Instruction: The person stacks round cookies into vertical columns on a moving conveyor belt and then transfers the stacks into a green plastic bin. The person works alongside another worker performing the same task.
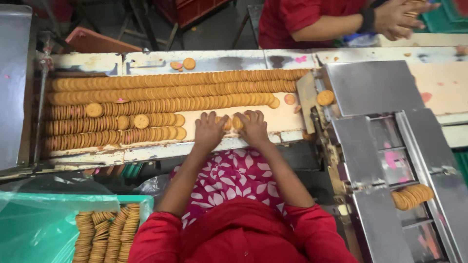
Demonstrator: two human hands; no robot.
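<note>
Golden-brown round biscuits [233,122] sat pressed between my two hands, a short stack stood on edge on the pale conveyor tray [285,119]. My left hand [209,130] closed against the stack from one end and my right hand [253,127] from the other, fingers curled over the top, so both were gripping that small batch near the front rail. I could not count the biscuits in the batch, since my fingers hid most of them.

Each biscuit looked flat, thin and evenly baked, with a slightly darker rim. Behind my hands ran three long rows of biscuits [175,90] stretching nearly across the tray, packed on edge. To the left lay three shorter rows [112,130], ending just beside my left hand, with three biscuits lying flat on top of them. Two loose biscuits [184,64] lay on the metal ledge beyond the tray, and about three more lay flat near the right end, one [325,97] resting on the steel chute [373,87].

On the metal feeder track [434,165] to my right sat one short stack [412,196]. At my lower left a green bin [29,229] held four or so columns of stacked biscuits [105,234]. Across the tray, another person in a red sleeve [292,17] held biscuits in a hand [399,17].
</note>
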